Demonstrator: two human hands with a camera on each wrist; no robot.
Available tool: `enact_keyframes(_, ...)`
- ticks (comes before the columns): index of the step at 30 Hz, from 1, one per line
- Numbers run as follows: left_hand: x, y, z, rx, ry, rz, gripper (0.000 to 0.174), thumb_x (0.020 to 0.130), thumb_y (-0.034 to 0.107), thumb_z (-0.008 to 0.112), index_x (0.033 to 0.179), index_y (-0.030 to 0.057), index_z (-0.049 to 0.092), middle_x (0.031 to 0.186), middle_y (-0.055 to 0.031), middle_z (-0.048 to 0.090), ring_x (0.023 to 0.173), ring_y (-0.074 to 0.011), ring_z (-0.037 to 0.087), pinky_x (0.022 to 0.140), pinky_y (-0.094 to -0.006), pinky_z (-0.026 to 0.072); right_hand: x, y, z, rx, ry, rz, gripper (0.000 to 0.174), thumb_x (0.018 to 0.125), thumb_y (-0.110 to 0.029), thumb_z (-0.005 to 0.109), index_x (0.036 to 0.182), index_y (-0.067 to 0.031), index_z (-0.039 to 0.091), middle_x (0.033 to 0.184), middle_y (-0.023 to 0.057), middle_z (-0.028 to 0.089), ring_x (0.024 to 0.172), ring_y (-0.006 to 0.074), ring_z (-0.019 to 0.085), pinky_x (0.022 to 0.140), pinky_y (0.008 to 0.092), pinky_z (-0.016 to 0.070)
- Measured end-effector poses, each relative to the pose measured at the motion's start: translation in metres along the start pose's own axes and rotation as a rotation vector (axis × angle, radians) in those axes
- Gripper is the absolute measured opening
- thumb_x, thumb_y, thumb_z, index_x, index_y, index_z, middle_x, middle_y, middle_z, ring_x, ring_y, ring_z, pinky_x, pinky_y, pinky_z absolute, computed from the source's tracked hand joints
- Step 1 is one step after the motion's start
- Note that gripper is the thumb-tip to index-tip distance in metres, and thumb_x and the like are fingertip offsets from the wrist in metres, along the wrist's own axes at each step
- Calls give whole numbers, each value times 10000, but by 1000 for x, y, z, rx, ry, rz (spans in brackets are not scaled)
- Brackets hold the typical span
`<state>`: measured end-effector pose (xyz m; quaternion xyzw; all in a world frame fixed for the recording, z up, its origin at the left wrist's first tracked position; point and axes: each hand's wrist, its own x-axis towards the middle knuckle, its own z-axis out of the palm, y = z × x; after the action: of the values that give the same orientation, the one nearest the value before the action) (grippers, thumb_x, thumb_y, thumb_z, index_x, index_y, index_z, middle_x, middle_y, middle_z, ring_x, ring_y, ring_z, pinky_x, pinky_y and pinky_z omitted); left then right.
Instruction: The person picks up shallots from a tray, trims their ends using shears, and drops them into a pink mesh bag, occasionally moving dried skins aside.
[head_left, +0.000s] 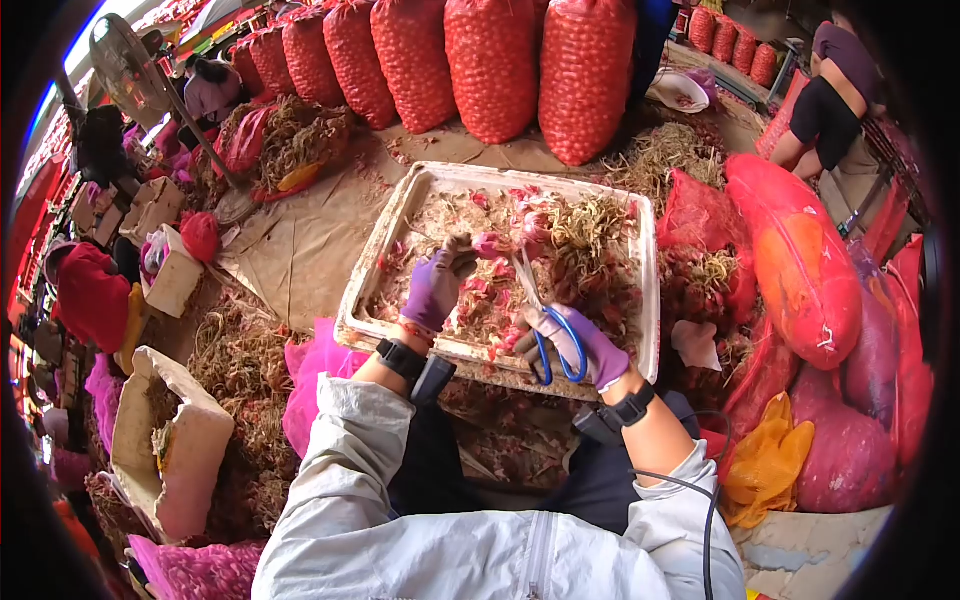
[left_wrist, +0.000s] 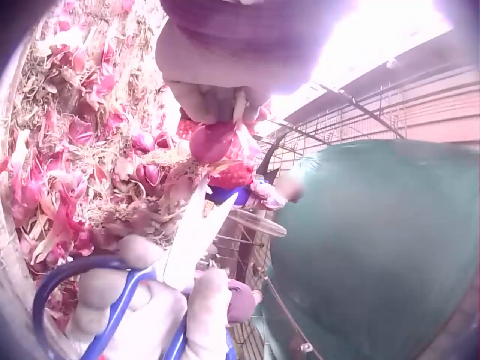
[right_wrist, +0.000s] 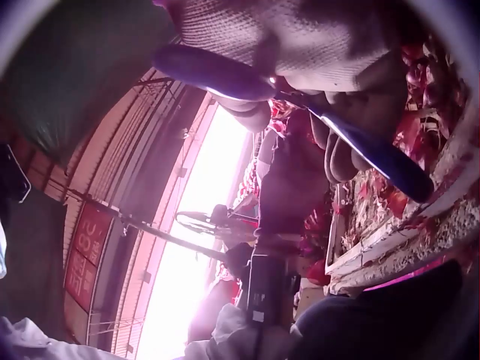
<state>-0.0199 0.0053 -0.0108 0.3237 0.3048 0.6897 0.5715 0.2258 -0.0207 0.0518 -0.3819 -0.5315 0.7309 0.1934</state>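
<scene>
My left hand [head_left: 435, 287], in a purple glove with greyish fingers, pinches a small red onion [left_wrist: 211, 142] over a shallow white tray [head_left: 648, 300]. My gloved right hand [head_left: 592, 345] holds scissors [left_wrist: 187, 244] by their blue handles [right_wrist: 217, 73]. The scissor blades stand apart, pointing up at the onion, with their tips just below it in the left wrist view. Dried stalks [head_left: 590, 225], loose red skins and more small onions [left_wrist: 148, 174] lie in the tray. In the right wrist view, the handles cross in front of the glove, and the blades are mostly hidden.
Tall red net sacks of onions [head_left: 490, 70] line the back. Filled red bags [head_left: 800, 265] lie at the right, beside an orange net [head_left: 770, 465]. A foam box [head_left: 190, 450] and heaped dry stalks [head_left: 245, 385] are at the left. Another person [head_left: 840, 90] is at the far right.
</scene>
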Motion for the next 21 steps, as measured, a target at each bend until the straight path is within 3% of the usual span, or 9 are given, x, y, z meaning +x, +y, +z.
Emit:
enact_keyframes(2,0,2,-4,6,81,-20,384,959,284,506,1143,-49,560,1014,-120,628,931,-214,602,855,-351,478,-5,3,5,223,-155,132,487,901,-497,534,1062,-39,494,840,90,614,730,144,616,647,269,500)
enact_keyframes(4,-7,4,0,31,59,2,378,961,287,501,1124,-47,569,1028,-122,629,948,-210,602,856,-347,476,-5,6,12,208,-165,129,543,879,-554,527,1063,-45,494,841,89,615,712,143,623,635,272,508)
enact_keyframes(8,-23,10,14,128,-46,52,328,964,254,497,1100,-34,576,1027,-113,623,943,-212,599,871,-355,471,2,11,15,46,-42,94,539,883,-578,498,994,-51,495,810,80,616,684,126,612,584,254,493)
enact_keyframes(11,-31,16,22,357,-68,99,325,960,263,508,1067,-33,589,1032,-122,637,927,-193,618,811,-333,499,31,33,6,-162,46,-99,536,867,-598,510,906,-64,489,709,35,578,558,104,557,490,247,450)
enact_keyframes(14,-38,25,29,405,-80,96,321,960,266,509,1047,-31,594,1032,-125,638,924,-188,619,806,-327,502,17,6,22,-78,128,26,506,874,-579,516,870,-74,479,635,12,533,453,94,496,420,240,411)
enact_keyframes(16,-33,16,16,428,-40,96,338,956,323,510,1059,12,595,990,-82,653,889,-167,625,812,-296,488,21,4,23,-63,149,49,476,882,-552,525,851,-80,473,587,0,499,397,81,453,366,232,370)
enact_keyframes(19,-30,-1,-6,-108,101,-24,333,969,352,468,1066,63,600,934,-48,626,882,-164,578,834,-336,467,21,5,26,-40,146,112,444,883,-506,559,950,-68,527,587,2,511,406,76,452,358,231,363)
enact_keyframes(21,-29,-1,-16,-133,90,-35,318,971,346,464,1046,70,602,916,-47,619,869,-167,572,829,-344,466,15,1,31,-38,82,96,431,884,-499,563,953,-75,543,584,-13,492,406,68,441,353,225,360)
